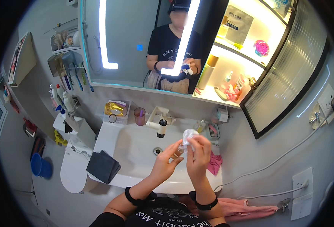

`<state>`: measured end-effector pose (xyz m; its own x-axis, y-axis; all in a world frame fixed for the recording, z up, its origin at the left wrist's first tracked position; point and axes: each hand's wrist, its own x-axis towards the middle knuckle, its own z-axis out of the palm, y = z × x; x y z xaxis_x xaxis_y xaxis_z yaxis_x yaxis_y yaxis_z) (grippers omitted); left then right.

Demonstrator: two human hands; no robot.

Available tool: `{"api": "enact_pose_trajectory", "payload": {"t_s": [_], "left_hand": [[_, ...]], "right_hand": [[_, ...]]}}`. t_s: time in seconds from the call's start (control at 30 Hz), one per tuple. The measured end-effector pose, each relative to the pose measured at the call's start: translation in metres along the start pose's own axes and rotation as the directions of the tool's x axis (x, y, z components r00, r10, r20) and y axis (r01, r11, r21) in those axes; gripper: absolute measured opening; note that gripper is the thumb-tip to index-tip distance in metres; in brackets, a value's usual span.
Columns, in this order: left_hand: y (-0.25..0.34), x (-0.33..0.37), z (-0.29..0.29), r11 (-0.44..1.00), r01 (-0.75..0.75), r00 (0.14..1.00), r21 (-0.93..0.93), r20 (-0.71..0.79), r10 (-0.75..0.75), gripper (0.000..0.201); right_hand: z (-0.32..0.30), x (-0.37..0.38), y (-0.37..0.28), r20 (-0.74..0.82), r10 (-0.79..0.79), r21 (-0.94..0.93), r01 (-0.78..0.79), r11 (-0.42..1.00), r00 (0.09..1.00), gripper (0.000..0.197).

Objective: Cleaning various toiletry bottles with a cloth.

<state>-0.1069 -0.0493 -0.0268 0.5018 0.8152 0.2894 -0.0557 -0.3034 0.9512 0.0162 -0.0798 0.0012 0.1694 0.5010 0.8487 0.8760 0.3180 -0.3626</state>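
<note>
Biggest first: we have the lit mirror (125, 45) on the wall, with an open, lit shelf cabinet (246, 56) to its right. Below, we get the white sink (134, 147), toilet (74, 170) to its left. Pink towel (246, 210) hangs lower right. Dark folded cloths (103, 167) lie over the sink's left front edge. Two bare hands over the basin's right part: we mark the right hand (199, 153) with fingers bunched on a white wad (190, 134), and the left hand (165, 163) with thumb and fingers narrowed on a small clear object (180, 148), mostly hidden, kind unclear to us. Wad sits just above that object; whether they touch, we can't tell.
</note>
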Motion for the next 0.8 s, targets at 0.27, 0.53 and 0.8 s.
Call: {"api": "enact_pose_trajectory", "payload": {"t_s": [0.27,0.53,0.8], "left_hand": [[-0.02,-0.004,-0.008,0.997,-0.079,0.983,-0.004,-0.167,0.077,0.051],[-0.014,0.0,-0.022,0.951,-0.165,0.955,0.262,-0.199,0.221,0.051],[-0.002,-0.017,-0.018,0.955,0.235,0.97,-0.181,0.101,-0.22,0.043]], "right_hand": [[0.006,-0.037,-0.011,0.164,-0.074,0.119,0.054,0.991,0.984,0.023],[-0.015,-0.026,-0.001,0.006,0.096,0.019,-0.097,0.995,0.995,0.021],[0.008,-0.028,-0.012,-0.008,-0.213,-0.103,0.211,0.972,0.977,0.04]]}}
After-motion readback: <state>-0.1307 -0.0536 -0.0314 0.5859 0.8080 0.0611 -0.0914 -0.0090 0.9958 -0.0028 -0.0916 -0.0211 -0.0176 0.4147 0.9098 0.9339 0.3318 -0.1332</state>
